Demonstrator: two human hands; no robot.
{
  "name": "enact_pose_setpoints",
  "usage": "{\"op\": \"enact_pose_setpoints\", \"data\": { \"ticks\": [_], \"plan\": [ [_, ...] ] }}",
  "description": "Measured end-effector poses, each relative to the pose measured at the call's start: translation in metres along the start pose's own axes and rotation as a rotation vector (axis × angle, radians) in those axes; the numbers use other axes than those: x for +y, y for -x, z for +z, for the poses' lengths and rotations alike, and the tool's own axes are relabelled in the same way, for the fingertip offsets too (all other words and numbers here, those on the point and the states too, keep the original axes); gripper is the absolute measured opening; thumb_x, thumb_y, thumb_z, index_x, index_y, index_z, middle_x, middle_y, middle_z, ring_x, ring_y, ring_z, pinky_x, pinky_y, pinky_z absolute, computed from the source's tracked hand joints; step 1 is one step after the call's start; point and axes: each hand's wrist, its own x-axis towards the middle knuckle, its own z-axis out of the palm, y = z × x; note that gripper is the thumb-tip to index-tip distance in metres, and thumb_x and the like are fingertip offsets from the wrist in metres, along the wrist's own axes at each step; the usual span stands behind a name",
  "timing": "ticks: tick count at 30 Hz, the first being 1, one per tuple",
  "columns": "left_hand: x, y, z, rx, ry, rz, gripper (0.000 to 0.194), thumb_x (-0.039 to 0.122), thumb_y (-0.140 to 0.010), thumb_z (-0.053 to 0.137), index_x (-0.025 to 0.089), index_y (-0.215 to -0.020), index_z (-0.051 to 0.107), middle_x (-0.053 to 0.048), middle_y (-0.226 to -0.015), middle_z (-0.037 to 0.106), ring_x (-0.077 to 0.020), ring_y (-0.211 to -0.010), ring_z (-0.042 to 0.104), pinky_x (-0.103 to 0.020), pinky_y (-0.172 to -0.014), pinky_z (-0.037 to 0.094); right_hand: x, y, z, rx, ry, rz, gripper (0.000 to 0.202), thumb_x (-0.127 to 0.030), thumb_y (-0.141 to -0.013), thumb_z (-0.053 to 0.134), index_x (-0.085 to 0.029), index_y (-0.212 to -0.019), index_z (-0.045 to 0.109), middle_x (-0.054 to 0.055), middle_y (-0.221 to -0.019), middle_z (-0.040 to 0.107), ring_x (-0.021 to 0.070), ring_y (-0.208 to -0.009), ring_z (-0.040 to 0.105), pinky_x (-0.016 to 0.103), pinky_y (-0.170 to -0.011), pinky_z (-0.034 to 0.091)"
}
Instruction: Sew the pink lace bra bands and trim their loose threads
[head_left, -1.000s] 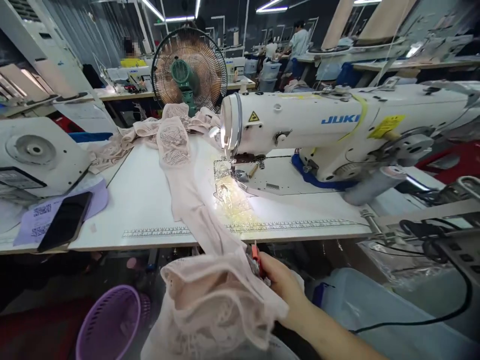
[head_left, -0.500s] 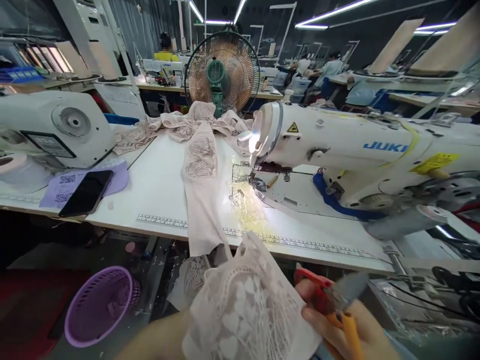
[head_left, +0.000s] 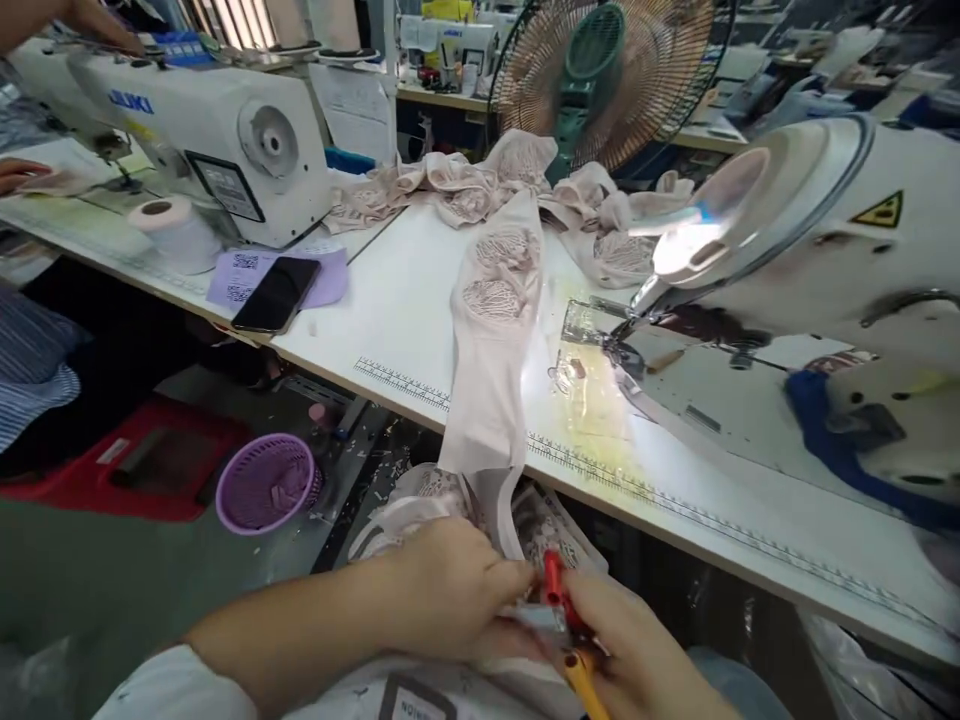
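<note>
My right hand [head_left: 637, 640] is closed round a pair of scissors [head_left: 553, 578] with red and orange handle parts. Their blades point left, close to the fingers of my left hand [head_left: 457, 580]. That left hand is bent in a pinch on beige lace bras [head_left: 427, 495], at the front of my lap below the table edge. What lies exactly between its fingertips is partly hidden. A beige strip with lace cups [head_left: 491, 300] runs from the tabletop over the edge down toward my hands. More lace pieces [head_left: 465, 190] lie heaped at the back.
A sewing machine [head_left: 810, 230] with its lamp lit stands at right, another [head_left: 202, 130] at left. Nearby are a fan [head_left: 574, 120], a phone [head_left: 277, 295] on purple paper, a thread cone [head_left: 176, 235] and a purple basket [head_left: 266, 485]. A co-worker's hand [head_left: 22, 175] shows at far left.
The view has turned left and down. The raised lace piece has been lowered, and my left hand has come into view. The scissors have moved in close to it.
</note>
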Motion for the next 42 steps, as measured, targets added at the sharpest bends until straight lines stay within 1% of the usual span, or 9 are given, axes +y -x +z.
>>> {"op": "enact_pose_setpoints", "data": {
  "ticks": [5,8,13,21,26,30,34,38,42],
  "plan": [
    [-0.025,0.031,-0.031,-0.266,0.094,-0.135,0.03,0.033,-0.09,0.044,0.019,-0.073,0.064,-0.002,-0.058,0.063,-0.0149,-0.056,0.058,-0.025,-0.053,0.037,-0.003,0.01,-0.023,-0.181,0.037,0.117,0.018,-0.003,-0.066,0.046,-0.02,-0.069,0.04,0.0,-0.072,0.052,0.0125,-0.063,0.046,0.021,-0.056,0.038],
    [-0.045,0.045,-0.042,-0.335,0.244,-0.277,0.027,0.032,-0.09,0.045,0.02,-0.077,0.066,-0.001,-0.066,0.067,-0.0133,-0.061,0.06,-0.021,-0.057,0.039,0.0,0.01,-0.03,-0.206,0.05,0.145,0.021,-0.001,-0.061,0.047,-0.019,-0.068,0.04,-0.001,-0.071,0.051,0.0112,-0.063,0.045,0.02,-0.056,0.036],
    [-0.073,0.06,-0.029,-0.387,0.458,-0.443,0.027,0.035,-0.088,0.047,0.02,-0.078,0.067,0.0,-0.07,0.068,-0.0123,-0.063,0.062,-0.017,-0.058,0.044,0.009,-0.001,-0.038,-0.201,0.09,0.19,0.016,-0.005,-0.064,0.053,-0.018,-0.067,0.044,-0.001,-0.072,0.053,0.0105,-0.063,0.047,0.019,-0.057,0.035],
    [-0.108,0.044,-0.016,-0.298,0.336,-0.435,0.026,0.04,-0.084,0.053,0.021,-0.073,0.067,-0.005,-0.079,0.067,-0.0173,-0.074,0.064,-0.021,-0.067,0.05,0.031,-0.006,-0.052,0.024,0.071,0.132,0.01,-0.01,-0.072,0.053,-0.017,-0.071,0.046,-0.001,-0.071,0.051,0.01,-0.062,0.044,0.02,-0.057,0.034],
    [-0.069,0.0,0.003,-0.291,0.297,-0.188,0.032,0.028,-0.085,0.054,0.023,-0.116,0.058,-0.007,-0.109,0.067,-0.0202,-0.097,0.064,-0.027,-0.082,0.052,0.026,-0.003,-0.053,0.024,-0.215,-0.024,0.028,-0.035,-0.076,0.059,-0.019,-0.066,0.038,-0.004,-0.066,0.043,0.008,-0.057,0.035,0.02,-0.052,0.029],
    [-0.025,-0.027,0.023,-0.079,0.464,-0.047,0.022,0.017,-0.084,0.054,0.022,-0.105,0.055,-0.004,-0.093,0.068,-0.0146,-0.083,0.065,-0.022,-0.073,0.053,0.021,-0.004,-0.056,0.02,-0.218,-0.042,0.035,-0.038,-0.073,0.063,-0.02,-0.065,0.034,-0.006,-0.064,0.04,0.0077,-0.057,0.035,0.02,-0.052,0.028],
    [-0.018,-0.033,0.032,-0.037,0.41,-0.118,0.015,0.017,-0.081,0.058,0.022,-0.095,0.059,-0.002,-0.082,0.068,-0.0138,-0.072,0.065,-0.021,-0.062,0.052,0.026,-0.003,-0.059,0.014,-0.199,-0.045,0.03,-0.031,-0.075,0.059,-0.02,-0.066,0.032,-0.005,-0.066,0.041,0.0085,-0.061,0.037,0.021,-0.055,0.029],
    [-0.022,-0.036,0.026,-0.161,0.348,-0.214,0.01,0.023,-0.08,0.06,0.021,-0.088,0.065,-0.002,-0.076,0.07,-0.0171,-0.07,0.066,-0.023,-0.059,0.051,0.033,-0.004,-0.057,0.0,-0.189,-0.109,0.02,-0.023,-0.075,0.055,-0.02,-0.071,0.036,-0.004,-0.067,0.042,0.0094,-0.062,0.037,0.022,-0.058,0.031],
    [-0.019,-0.042,0.021,-0.263,0.565,-0.427,0.012,0.029,-0.079,0.061,0.018,-0.079,0.067,-0.004,-0.076,0.07,-0.0193,-0.072,0.065,-0.028,-0.067,0.051,0.038,-0.009,-0.058,-0.027,-0.19,-0.148,0.022,-0.021,-0.073,0.056,-0.02,-0.069,0.034,-0.005,-0.068,0.044,0.0087,-0.061,0.038,0.022,-0.057,0.03]
  ]
}}
